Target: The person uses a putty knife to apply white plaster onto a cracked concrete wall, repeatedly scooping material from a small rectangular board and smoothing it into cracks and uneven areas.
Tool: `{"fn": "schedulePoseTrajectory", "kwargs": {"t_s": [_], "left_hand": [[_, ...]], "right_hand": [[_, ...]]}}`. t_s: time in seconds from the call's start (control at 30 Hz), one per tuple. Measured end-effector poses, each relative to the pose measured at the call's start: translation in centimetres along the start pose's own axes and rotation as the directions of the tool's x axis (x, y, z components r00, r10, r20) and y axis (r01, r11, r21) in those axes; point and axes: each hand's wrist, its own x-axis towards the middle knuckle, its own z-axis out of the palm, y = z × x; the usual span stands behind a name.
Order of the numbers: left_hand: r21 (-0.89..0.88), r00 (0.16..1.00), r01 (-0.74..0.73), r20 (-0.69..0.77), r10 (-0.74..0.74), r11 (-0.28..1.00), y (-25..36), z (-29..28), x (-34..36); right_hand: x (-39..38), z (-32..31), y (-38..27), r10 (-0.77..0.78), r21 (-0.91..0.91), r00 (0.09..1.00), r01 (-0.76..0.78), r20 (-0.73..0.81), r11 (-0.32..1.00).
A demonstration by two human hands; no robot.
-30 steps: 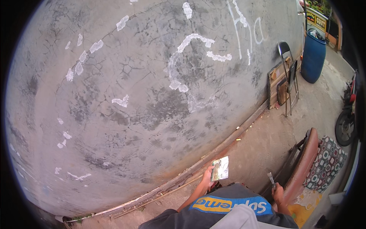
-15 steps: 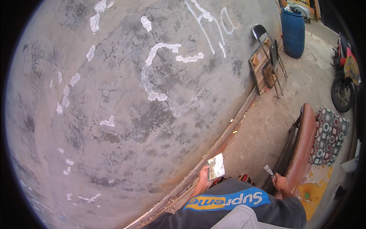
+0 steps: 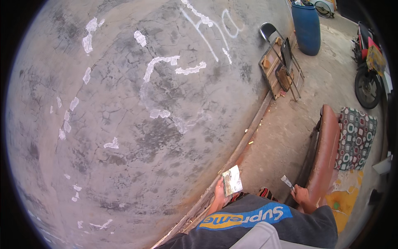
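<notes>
Clamping a scraper [image 3: 287, 181], the right grip [image 3: 300, 194] is hanging near the seat [image 3: 324, 151]; the left grip [image 3: 219, 191] is pinching a white-topped board [image 3: 233, 181] by its edge. Over the last moment the view is turning and white patches [image 3: 161, 113] on the wall [image 3: 182, 166] are sliding left, yet both holds are lasting, so both things are staying off the wall. Beyond the chair [image 3: 286, 52], a blue drum [image 3: 306, 31] is holding dark stuff, too small to tell

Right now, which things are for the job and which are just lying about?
Seem part of the job:
scraper in the right hand
board in the left hand
white-patched wall

Seem just around:
folding chair
blue barrel
motorbike
patterned cloth
</notes>
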Motion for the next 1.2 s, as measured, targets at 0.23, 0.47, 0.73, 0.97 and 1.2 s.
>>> {"fn": "schedulePoseTrajectory", "kwargs": {"t_s": [0.23, 0.47, 0.73, 0.97, 1.2], "left_hand": [[-0.001, 0.998, 0.055, 0.005, -0.055, 0.998, -0.3, 0.8, 1.0], [0.014, 0.986, 0.134, -0.1, -0.132, 0.991, 0.6, 3.6, 1.7], [0.044, 0.993, 0.115, 0.03, -0.117, 0.992, 2.6, 3.1, 10.4], [0.021, 0.988, 0.103, 0.112, -0.104, 0.995, 7.7, 8.5, 20.9], [0.031, 0.976, -0.019, 0.219, 0.012, 0.999, 16.9, 19.5, 29.2]], "right_hand": [[0.2, 1.0, 0.4, 0.004, -0.002, 1.0, -0.004, -0.012, 1.0], [0.3, -0.1, -0.6, 0.029, -0.043, 0.999, -0.028, 0.028, 0.999], [1.0, -1.9, -2.0, 0.09, 0.009, 0.994, -0.091, 0.068, 0.996], [9.0, 1.1, -2.6, 0.598, 0.434, 0.757, -0.46, -0.264, 0.775], [32.8, -8.4, -4.3, 0.508, 0.817, 0.813, -0.072, -0.285, 0.573]]}}
